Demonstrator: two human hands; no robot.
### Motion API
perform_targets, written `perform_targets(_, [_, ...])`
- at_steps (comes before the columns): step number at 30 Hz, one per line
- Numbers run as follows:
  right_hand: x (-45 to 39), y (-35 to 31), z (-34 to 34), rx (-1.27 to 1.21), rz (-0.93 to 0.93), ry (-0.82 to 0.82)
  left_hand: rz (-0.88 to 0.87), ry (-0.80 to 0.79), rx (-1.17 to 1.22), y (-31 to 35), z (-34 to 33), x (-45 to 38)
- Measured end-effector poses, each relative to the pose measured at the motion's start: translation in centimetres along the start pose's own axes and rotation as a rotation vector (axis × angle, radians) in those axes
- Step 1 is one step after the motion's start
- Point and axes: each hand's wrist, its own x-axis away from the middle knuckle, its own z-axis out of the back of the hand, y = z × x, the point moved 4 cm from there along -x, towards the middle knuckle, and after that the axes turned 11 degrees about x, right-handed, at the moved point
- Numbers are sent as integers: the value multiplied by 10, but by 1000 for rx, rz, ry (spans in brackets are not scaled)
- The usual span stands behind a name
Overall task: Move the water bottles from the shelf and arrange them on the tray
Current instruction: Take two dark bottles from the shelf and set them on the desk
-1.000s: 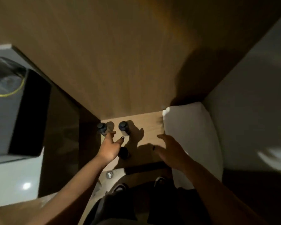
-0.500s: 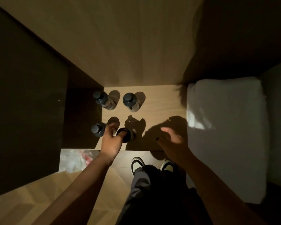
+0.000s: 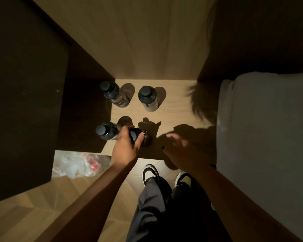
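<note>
Several dark-capped water bottles stand on a low wooden shelf (image 3: 175, 105). Two are at the back: one on the left (image 3: 113, 94), one to its right (image 3: 147, 98). A third (image 3: 105, 131) stands at the front left. My left hand (image 3: 126, 145) grips the neck and cap of the front right bottle (image 3: 136, 135), whose body lies in shadow. My right hand (image 3: 180, 149) hovers over the shelf's front edge to the right with fingers spread, holding nothing. No tray is in view.
A dark cabinet side (image 3: 24, 102) rises on the left, a wooden back panel (image 3: 138, 41) behind. A white cushion (image 3: 266, 145) lies right of the shelf. A crumpled plastic bag (image 3: 77, 165) sits on the wooden floor at the left. My shoes (image 3: 150, 173) stand before the shelf.
The camera view has tilted down and drawn closer to the shelf. My left hand has closed round the front right bottle's top. My right hand stays spread beside it.
</note>
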Motion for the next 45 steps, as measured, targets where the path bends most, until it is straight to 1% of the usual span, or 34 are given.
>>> perform_targets(1, [0,-3,1,-57,-24,-28,11,16,-5,0,6,-2])
perform_targets(3, [0,-10,-8,-118,23,-171,11,36,-2,1,18,-7])
perform_targets(6, [-4,-16,-6,-221,29,-232,-64,50,5,18,31,-8])
perform_targets(9, [-9,-26,-1,-266,48,-304,-71,57,141,40,38,-5])
perform_targets(12, [-13,-33,2,-201,24,-443,-62,29,275,61,39,-5])
perform_targets(14, [-15,-28,-1,-150,-5,-404,-67,-30,339,72,33,-6])
perform_targets(16, [-9,-16,-2,-88,-11,-311,-121,-101,317,80,26,-7])
perform_targets(18, [-3,-7,-4,-72,66,-169,-138,-169,337,84,17,-7])
perform_targets(19, [2,-4,-3,-126,103,-91,-115,-184,381,84,14,-6])
perform_targets(20, [5,0,-1,-186,134,-11,-72,-175,444,85,10,-6])
perform_targets(21, [7,5,0,-203,145,61,-21,-133,505,82,7,-8])
perform_targets(22, [8,11,-1,-211,141,94,28,-73,563,77,3,-12])
perform_targets(24, [10,19,3,-287,37,67,104,60,643,63,-7,-24])
perform_targets(25, [11,22,4,-349,-15,44,126,101,652,55,-13,-32])
perform_targets(26, [12,27,6,-418,-49,46,139,116,636,48,-20,-40])
perform_targets(30, [18,45,16,-530,-144,195,166,125,551,43,-45,-76])
perform_targets(32, [20,51,18,-566,-158,219,169,120,564,45,-57,-93])
perform_targets(36, [21,57,17,-598,-174,225,166,189,541,43,-65,-110])
perform_targets(40, [21,49,18,-639,-168,249,231,251,636,37,-56,-106])
perform_targets(45, [21,32,29,-726,-164,273,193,198,788,45,-32,-78])
